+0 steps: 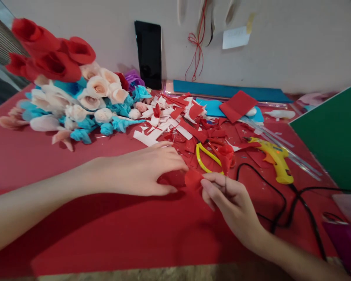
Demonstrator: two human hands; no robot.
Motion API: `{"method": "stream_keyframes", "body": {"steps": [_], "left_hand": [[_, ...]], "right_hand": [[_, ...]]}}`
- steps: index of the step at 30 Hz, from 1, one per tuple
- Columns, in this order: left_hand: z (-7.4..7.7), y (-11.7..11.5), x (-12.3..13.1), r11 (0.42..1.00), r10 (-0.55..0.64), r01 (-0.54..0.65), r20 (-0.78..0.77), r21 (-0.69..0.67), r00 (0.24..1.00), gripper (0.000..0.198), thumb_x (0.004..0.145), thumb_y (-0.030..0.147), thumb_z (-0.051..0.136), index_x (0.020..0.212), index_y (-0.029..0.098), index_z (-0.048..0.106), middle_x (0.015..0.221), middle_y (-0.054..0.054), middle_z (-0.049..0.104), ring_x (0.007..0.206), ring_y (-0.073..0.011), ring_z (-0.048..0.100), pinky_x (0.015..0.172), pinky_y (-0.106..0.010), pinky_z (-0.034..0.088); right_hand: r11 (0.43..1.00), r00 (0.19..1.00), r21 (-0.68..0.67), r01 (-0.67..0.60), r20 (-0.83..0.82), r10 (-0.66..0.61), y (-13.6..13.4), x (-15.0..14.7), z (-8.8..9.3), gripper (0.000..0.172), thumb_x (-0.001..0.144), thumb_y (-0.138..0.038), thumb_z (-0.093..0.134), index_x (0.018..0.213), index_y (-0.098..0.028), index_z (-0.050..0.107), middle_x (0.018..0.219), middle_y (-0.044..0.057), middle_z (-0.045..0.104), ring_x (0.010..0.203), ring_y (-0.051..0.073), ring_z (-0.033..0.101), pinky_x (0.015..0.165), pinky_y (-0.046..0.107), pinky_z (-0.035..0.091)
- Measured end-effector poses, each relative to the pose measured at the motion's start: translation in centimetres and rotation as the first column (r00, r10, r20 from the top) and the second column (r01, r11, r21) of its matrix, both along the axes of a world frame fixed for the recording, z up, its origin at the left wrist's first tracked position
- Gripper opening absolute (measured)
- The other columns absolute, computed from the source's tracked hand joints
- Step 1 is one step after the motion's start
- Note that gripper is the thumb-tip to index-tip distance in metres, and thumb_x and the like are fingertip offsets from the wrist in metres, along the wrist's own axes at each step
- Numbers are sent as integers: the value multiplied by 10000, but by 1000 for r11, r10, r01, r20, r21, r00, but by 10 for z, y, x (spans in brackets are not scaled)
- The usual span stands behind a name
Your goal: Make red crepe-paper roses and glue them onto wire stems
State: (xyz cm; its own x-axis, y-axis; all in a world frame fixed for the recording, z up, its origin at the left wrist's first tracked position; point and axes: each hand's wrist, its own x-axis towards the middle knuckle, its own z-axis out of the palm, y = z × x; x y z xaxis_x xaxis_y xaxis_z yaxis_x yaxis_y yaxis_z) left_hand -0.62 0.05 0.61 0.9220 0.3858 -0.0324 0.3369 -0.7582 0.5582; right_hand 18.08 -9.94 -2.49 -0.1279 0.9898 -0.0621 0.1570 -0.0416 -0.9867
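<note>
A small piece of red crepe paper [194, 180] is pinched between the thumb and fingers of my right hand [229, 199]. My left hand [152, 169] is palm down over the red tabletop, thumb spread away from the fingers. Its fingertips come close to the paper's left edge; whether they touch it, I cannot tell. Just beyond both hands lies a tool with yellow handles [203, 158], its head hidden among scraps. Beside it is a small rolled red paper flower [226, 155].
Paper flowers [98, 88] are heaped at the left. Red and white scraps [175, 117] cover the middle back. A yellow glue gun [276, 158] with its black cable [283, 203] lies at the right, near a green board [333, 132]. A dark phone [148, 54] leans on the wall.
</note>
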Motion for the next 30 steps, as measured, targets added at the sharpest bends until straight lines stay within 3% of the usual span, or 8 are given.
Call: {"method": "stream_keyframes", "body": {"steps": [2,4,10,13,17,21,24,30], "left_hand": [[1,-6,5,992,1,7,61,-129,998,330,759,352,618,1054,208,581,1044,-29,622,1012,-185,519,867,-281,399],[-1,-14,11,979,112,-66,236,-191,965,395,739,325,651,1095,171,574,1135,-45,608,1060,-173,526,937,-270,382],[-8,-36,19,905,374,-217,443,-365,815,168,839,160,527,911,180,677,956,16,705,907,-99,627,889,-190,444],[-3,-34,17,850,500,-332,426,-410,754,131,810,184,567,800,184,698,824,37,721,762,-91,646,797,-168,491],[3,-30,14,771,617,-437,373,-463,693,83,754,226,631,766,212,712,801,59,723,754,-104,650,910,-219,466],[5,-31,14,754,620,-412,346,-512,704,75,736,243,649,718,216,717,707,61,715,626,-92,632,764,-195,522],[6,-33,16,692,658,-426,267,-582,704,88,733,249,651,727,191,717,671,35,706,585,-100,618,561,-155,502],[5,-36,18,555,691,-321,211,-768,691,134,805,234,577,822,210,707,739,56,713,625,-63,620,590,-111,481]], "right_hand": [[1000,1000,11,10,0,-10,-1,0,1,296,892,-273,416,616,-170,405,513,-63,343,456,45,290,452,185,275],[999,1000,34,25,16,-26,-2,0,1,275,894,-285,410,647,-170,440,518,-61,353,455,44,295,440,176,273],[993,993,112,28,110,-40,-4,0,0,226,866,-265,459,680,-162,537,501,-58,374,439,42,324,423,170,282],[988,985,147,38,162,-62,-4,0,0,196,852,-256,477,734,-164,603,474,-58,377,422,50,342,418,181,283],[985,978,172,-12,208,-25,-4,0,2,162,844,-246,486,804,-155,614,492,-51,405,429,57,358,421,188,289],[972,975,174,-155,186,123,-9,4,-2,218,876,-349,418,842,-164,529,556,-39,399,478,74,364,450,202,305],[976,981,181,-119,172,87,-15,6,-8,287,925,-372,285,891,-186,501,620,-21,422,554,94,397,525,223,337],[957,960,239,-165,260,100,-15,5,-2,240,943,-230,276,949,-200,514,625,-27,419,560,89,410,549,220,340]]}}
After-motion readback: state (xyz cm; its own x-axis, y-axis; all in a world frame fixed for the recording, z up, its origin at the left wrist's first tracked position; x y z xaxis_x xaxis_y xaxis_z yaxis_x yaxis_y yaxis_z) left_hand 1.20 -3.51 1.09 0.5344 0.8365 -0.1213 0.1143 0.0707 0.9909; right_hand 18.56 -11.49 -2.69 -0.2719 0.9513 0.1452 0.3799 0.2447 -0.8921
